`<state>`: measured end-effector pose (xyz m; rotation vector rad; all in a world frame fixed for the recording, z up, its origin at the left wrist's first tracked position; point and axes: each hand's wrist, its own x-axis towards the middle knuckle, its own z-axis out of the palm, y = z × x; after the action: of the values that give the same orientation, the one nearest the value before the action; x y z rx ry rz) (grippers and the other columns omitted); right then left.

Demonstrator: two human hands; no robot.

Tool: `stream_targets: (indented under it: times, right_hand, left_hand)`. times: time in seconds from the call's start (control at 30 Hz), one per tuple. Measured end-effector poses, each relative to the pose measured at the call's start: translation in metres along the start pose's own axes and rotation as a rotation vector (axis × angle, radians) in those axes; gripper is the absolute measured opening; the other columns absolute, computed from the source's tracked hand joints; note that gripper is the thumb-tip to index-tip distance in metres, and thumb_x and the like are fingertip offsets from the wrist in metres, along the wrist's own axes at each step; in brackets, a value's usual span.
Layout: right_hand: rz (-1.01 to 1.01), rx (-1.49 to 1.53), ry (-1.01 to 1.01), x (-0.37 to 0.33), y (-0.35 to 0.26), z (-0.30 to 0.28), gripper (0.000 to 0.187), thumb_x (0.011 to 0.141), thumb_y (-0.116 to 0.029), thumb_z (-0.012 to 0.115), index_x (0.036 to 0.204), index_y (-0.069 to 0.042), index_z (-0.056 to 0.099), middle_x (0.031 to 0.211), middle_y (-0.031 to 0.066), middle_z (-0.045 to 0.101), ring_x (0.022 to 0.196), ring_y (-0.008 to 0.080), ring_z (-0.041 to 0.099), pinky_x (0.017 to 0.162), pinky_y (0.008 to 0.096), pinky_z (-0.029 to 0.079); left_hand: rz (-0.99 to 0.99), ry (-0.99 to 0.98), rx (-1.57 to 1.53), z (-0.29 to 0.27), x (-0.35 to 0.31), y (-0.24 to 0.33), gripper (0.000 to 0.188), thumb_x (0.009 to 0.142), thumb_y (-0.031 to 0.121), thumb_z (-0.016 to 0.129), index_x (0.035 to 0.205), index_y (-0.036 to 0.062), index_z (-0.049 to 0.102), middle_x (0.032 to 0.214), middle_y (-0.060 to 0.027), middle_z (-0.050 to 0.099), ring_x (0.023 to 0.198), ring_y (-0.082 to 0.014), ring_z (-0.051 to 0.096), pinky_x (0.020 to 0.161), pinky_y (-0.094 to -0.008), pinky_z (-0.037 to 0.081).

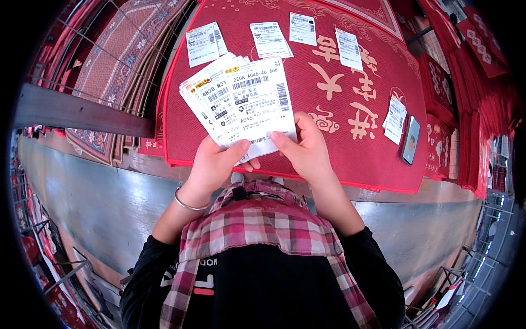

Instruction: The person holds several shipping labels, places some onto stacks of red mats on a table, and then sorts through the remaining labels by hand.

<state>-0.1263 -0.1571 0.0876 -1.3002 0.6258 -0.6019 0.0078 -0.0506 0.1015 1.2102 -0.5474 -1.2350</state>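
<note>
A fanned stack of white printed shipping labels [249, 104] is held up over the near edge of a red mat [383, 159]. My left hand [219, 162] grips the stack at its lower left corner, thumb on top and fingers beneath. At the lower right corner my right hand [304, 145] pinches the same stack, its thumb lying on the front label. Farther off on the mat lie several small groups of labels, among them one at the far left [203, 45], one at the far middle [269, 39] and one at the right [394, 119].
A phone [411, 141] lies near the mat's right edge. Patterned rugs [118, 66] are piled at the left behind a wire rack with a metal bar [87, 109]. More red mats [471, 109] stand stacked at the right. Grey floor [98, 192] shows behind me.
</note>
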Motion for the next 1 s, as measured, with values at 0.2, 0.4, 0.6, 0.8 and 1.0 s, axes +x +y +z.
stream_targets:
  times: [0.2,0.4,0.6,0.8,1.0]
  right_hand:
    - [-0.178,-0.021,0.134,0.008,0.001,-0.015,0.028,0.079,-0.004,0.055,0.104,0.002,0.045,0.09,0.0084,0.055,0.079,0.0117,0.055,0.068,0.0238,0.046]
    - [-0.304,-0.261,0.22,0.013,-0.004,-0.03,0.023,0.078,-0.004,0.055,0.1,0.002,0.051,0.089,0.0114,0.057,0.08,0.0153,0.058,0.068,0.025,0.047]
    - [-0.04,-0.407,-0.041,0.01,0.001,0.005,0.02,0.077,-0.017,0.06,0.084,0.001,0.056,0.074,0.0121,0.059,0.069,0.0161,0.058,0.06,0.0279,0.045]
    - [0.01,-0.423,-0.1,0.018,0.021,0.006,0.021,0.08,-0.018,0.056,0.089,0.001,0.054,0.078,0.0159,0.059,0.071,0.0214,0.059,0.062,0.0309,0.045]
    - [-0.201,-0.594,-0.084,0.049,0.021,-0.019,0.02,0.084,-0.01,0.047,0.1,-0.002,0.055,0.087,0.0122,0.057,0.079,0.0171,0.055,0.069,0.0271,0.043]
  left_hand:
    - [-0.009,-0.019,0.04,-0.001,-0.004,0.004,0.018,0.083,0.005,0.047,0.098,-0.005,0.05,0.08,-0.0114,0.058,0.061,-0.0161,0.058,0.052,-0.0237,0.048]
    - [0.006,0.033,0.043,-0.005,-0.005,0.005,0.018,0.082,0.003,0.05,0.098,-0.0044,0.051,0.079,-0.0108,0.059,0.06,-0.0154,0.058,0.05,-0.0233,0.047]
    - [-0.065,0.106,0.039,-0.011,-0.002,0.001,0.018,0.082,0.005,0.051,0.098,-0.0035,0.051,0.079,-0.01,0.059,0.058,-0.0146,0.057,0.049,-0.0228,0.047]
    - [-0.096,0.157,-0.018,-0.028,0.003,-0.018,0.017,0.083,0.007,0.05,0.097,-0.0029,0.051,0.078,-0.0094,0.059,0.057,-0.0146,0.057,0.049,-0.023,0.047]
    - [-0.067,0.252,-0.067,-0.048,0.008,-0.028,0.017,0.083,0.007,0.05,0.096,-0.0029,0.051,0.08,-0.0105,0.059,0.057,-0.0153,0.056,0.048,-0.0234,0.046]
